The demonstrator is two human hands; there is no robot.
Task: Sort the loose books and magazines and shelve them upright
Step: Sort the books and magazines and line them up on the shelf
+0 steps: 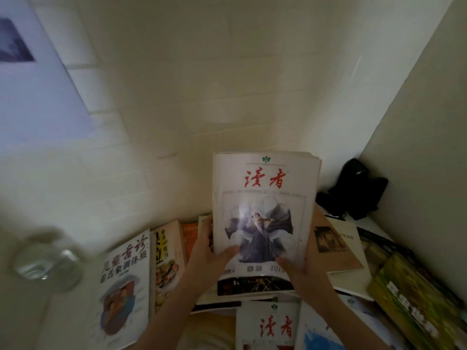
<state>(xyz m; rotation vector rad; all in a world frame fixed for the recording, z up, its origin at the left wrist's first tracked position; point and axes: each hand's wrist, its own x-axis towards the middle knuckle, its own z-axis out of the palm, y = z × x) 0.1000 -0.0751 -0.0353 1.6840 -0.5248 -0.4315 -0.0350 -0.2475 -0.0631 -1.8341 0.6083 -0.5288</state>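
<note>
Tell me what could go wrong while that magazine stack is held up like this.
Both hands, left hand and right hand, grip only the bottom of the magazine stack; its fanned top edges suggest issues could slide out. The glass jar at the left could be knocked by an elbow.

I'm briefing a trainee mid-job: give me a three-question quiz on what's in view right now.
1. True or false: both hands grip the stack of magazines held up in front of the wall.
2. Which lies left of the left hand? A) glass jar B) black bag C) green book
3. Fill in: the title on the front cover of the held stack is printed in ___ characters.

Key
1. True: the left hand holds its left edge and the right hand its lower right corner.
2. A
3. red
</note>
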